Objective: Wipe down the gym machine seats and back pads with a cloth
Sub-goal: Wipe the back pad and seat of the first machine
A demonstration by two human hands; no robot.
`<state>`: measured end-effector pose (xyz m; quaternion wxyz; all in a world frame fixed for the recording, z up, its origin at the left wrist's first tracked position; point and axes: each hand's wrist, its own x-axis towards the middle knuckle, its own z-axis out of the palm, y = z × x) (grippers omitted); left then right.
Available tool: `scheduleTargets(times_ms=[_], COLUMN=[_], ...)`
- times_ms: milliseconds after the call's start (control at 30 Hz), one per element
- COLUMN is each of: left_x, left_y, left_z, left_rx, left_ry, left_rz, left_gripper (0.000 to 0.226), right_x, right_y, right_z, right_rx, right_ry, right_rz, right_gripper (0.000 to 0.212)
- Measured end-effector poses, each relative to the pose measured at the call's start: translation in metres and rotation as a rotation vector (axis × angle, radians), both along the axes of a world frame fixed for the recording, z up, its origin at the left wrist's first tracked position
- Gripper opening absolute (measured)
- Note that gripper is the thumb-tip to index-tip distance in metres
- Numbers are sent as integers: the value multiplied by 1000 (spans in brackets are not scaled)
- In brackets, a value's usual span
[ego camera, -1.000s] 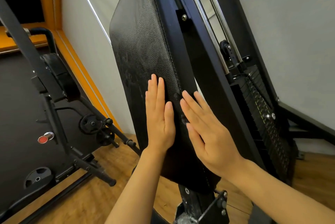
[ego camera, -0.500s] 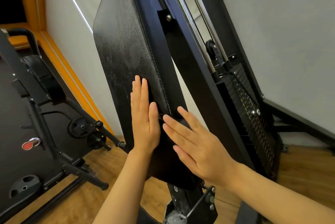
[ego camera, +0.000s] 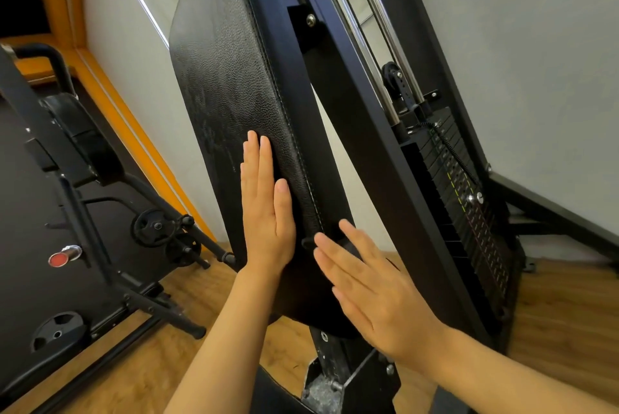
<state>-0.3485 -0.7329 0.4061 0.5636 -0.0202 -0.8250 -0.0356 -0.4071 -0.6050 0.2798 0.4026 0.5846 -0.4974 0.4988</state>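
Note:
A tall black textured back pad (ego camera: 231,85) stands tilted on the machine's black frame (ego camera: 338,118). My left hand (ego camera: 266,212) lies flat against the pad's lower front face, fingers straight and pointing up. My right hand (ego camera: 371,289) is flat with straight fingers along the pad's right side edge near the bottom, over a dark piece (ego camera: 311,241) that may be a cloth; I cannot tell. The front edge of the seat (ego camera: 278,393) shows as a dark patch at the bottom between my forearms.
A weight stack (ego camera: 462,212) with guide rods (ego camera: 371,28) rises right of the frame. Another black machine (ego camera: 77,159) with weight plates (ego camera: 152,227) stands at left on a dark mat. Wooden floor (ego camera: 569,330) lies around, grey wall behind.
My right hand has slid down the pad's side edge. The left hand stays flat at the same spot on the pad. The view has shifted slightly.

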Motion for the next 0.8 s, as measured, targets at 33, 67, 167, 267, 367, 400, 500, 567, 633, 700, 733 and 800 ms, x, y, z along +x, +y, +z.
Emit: scheduleTargets(times_ms=[33, 67, 167, 267, 367, 400, 500, 567, 633, 700, 733, 800], left_x=[1, 1, 2, 2, 2, 2, 2, 2, 2, 3, 3, 4], left_y=[1, 2, 2, 1, 0, 0, 1, 3, 5, 6, 7, 6], left_z=[0, 1, 1, 0, 1, 1, 1, 0, 0, 1, 1, 0], left_rx=[1, 2, -2, -29, -23, -21, -1, 10, 15, 26, 28, 18], left_ry=[-3, -9, -19, -16, -16, -18, -26, -26, -29, -28, -27, -24], left_rz=[6, 8, -12, -40, -18, -7, 16, 16, 24, 29, 28, 27], left_gripper=[50, 50, 50, 52, 53, 53, 52, 51, 50, 49, 49, 50], right_x=[-2, -4, -12, -11, -2, 0, 1, 1, 0, -2, -2, 0], right_y=[0, -1, -1, -3, -9, -10, -7, -4, -3, -1, -1, -4], right_z=[-2, 0, 20, 48, 55, 49, 20, 2, -13, -20, -19, -4], right_rx=[1, 2, -5, -62, -116, -122, -101, -67, -44, -39, -38, -60], right_ry=[24, 59, 154, 39, -132, -133, -17, 58, 107, 120, 96, -55], right_rz=[-13, -27, -67, -45, 38, 40, -53, -102, -100, -62, -28, 83], right_gripper=[43, 43, 43, 42, 43, 43, 43, 45, 45, 43, 42, 44])
